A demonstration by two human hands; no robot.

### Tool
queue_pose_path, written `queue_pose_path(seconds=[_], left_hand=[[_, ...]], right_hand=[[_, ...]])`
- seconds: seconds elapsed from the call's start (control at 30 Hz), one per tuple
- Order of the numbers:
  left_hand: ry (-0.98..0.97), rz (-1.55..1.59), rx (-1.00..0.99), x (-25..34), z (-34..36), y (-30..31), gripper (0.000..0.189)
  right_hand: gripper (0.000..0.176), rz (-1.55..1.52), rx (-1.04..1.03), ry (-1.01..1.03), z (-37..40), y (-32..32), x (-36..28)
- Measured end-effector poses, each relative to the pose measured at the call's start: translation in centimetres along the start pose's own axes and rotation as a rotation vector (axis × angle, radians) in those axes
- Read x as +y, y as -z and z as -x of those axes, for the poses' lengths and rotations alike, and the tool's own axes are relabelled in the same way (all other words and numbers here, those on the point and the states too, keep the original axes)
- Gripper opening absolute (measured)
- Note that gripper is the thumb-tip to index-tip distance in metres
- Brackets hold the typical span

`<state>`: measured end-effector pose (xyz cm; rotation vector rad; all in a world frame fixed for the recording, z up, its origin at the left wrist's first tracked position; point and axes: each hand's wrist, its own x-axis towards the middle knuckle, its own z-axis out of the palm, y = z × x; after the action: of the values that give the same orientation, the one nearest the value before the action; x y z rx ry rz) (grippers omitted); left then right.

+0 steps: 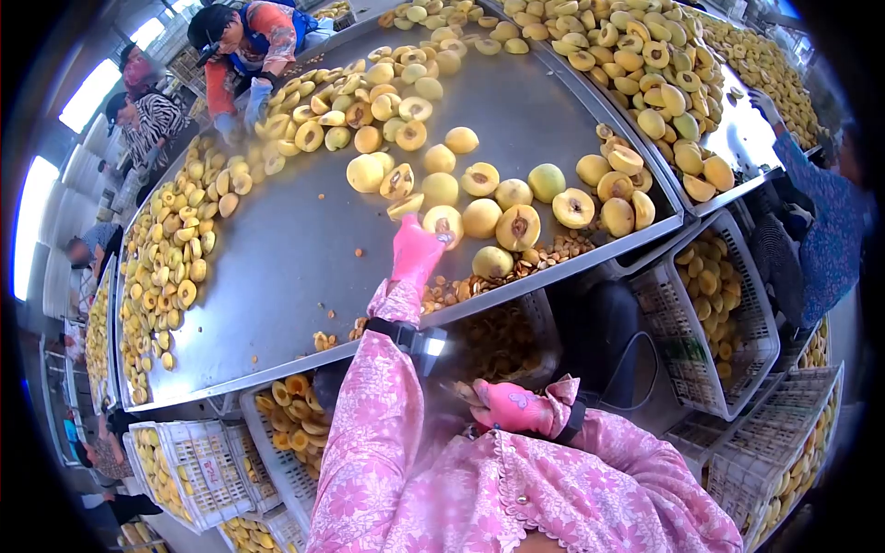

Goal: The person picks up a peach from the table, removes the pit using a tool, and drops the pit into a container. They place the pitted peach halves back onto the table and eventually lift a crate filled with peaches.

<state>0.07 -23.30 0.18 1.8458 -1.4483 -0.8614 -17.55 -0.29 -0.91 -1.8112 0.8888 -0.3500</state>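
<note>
At left, halved fruit [187, 293] is heaped on the tabletop [286, 267]. Near the middle, a fruit half [443, 224] is reached by the left hand [418, 251]; whether its grip is closed cannot be told. Farther right, the right hand [512, 406] is held low, its grip unclear, left of a fruit-filled crate [680, 359].

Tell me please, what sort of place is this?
Probably a fruit-processing workshop: a large metal table bearing halved yellow fruit, white plastic crates of fruit, and a gloved co-worker.
</note>
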Motion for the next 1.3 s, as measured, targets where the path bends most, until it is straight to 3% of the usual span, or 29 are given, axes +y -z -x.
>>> queue_pose_path(seconds=[0.03, 0.13, 0.27, 0.3, 0.33, 0.4, 0.47, 0.6, 0.67, 0.7, 0.77, 0.8, 0.87, 1.03, 1.17, 1.3], left_hand=[[-0.022, 0.037, 0.028, -0.7, -0.1, -0.2, 0.059], [0.071, 0.451, -0.127, 0.4, 2.1, 2.1, 0.053], [0.317, 1.003, -0.245, 0.7, 6.0, 4.8, 0.044], [0.329, 1.064, -0.31, 0.9, 7.3, 5.7, 0.04], [0.312, 1.076, -0.326, 0.8, 8.5, 6.0, 0.04], [0.277, 1.103, -0.362, 0.8, 10.9, 6.3, 0.039], [0.274, 0.968, -0.346, 2.1, 13.5, 6.2, 0.042], [0.202, 0.737, -0.35, 2.2, 16.6, 6.1, 0.051], [0.153, 0.751, -0.385, 1.2, 17.0, 6.0, 0.052], [0.269, 0.84, -0.448, 2.6, 17.6, 6.8, 0.049], [0.325, 1.029, -0.51, 2.0, 17.9, 7.2, 0.047], [0.35, 1.122, -0.543, 1.7, 17.9, 7.3, 0.047], [0.356, 1.202, -0.474, 1.1, 18.1, 6.6, 0.045], [0.419, 1.283, -0.343, 1.7, 19.3, 6.9, 0.046], [0.333, 1.301, -0.366, 2.5, 20.2, 7.0, 0.042], [0.296, 1.27, -0.308, 0.5, 20.2, 5.9, 0.038]], right_hand=[[0.02, -0.042, -0.038, -0.143, 0.0, 1.1, -1.5], [0.025, -0.131, -0.094, -0.153, 0.1, 2.9, -3.0], [0.024, -0.215, 0.099, -0.092, 0.5, 4.6, -3.1], [0.025, -0.21, 0.263, 0.005, 0.1, 3.3, -1.2], [0.026, -0.329, 0.183, -0.171, -0.1, 5.1, -3.3], [0.026, -0.736, 0.273, -0.233, -0.8, 6.2, -5.4], [0.022, -0.834, 0.35, -0.25, -1.4, 7.3, -7.0], [0.028, -0.56, 0.505, -0.18, -3.3, 6.4, -5.9], [0.028, -0.602, 0.425, -0.153, -3.2, 7.4, -5.8], [0.028, -0.64, 0.366, -0.148, -3.0, 8.2, -6.3], [0.026, -0.65, 0.272, -0.162, -3.1, 8.9, -6.1], [0.026, -0.535, 0.336, -0.118, -3.2, 8.6, -5.7], [0.025, -0.299, 0.46, -0.03, -3.3, 8.0, -5.0], [0.023, -0.394, 0.327, -0.21, 0.0, 6.7, -8.6], [0.023, -0.134, 0.378, -0.025, 0.9, 4.6, -7.2], [0.022, -0.085, 0.4, -0.056, 0.8, 4.2, -7.7]])
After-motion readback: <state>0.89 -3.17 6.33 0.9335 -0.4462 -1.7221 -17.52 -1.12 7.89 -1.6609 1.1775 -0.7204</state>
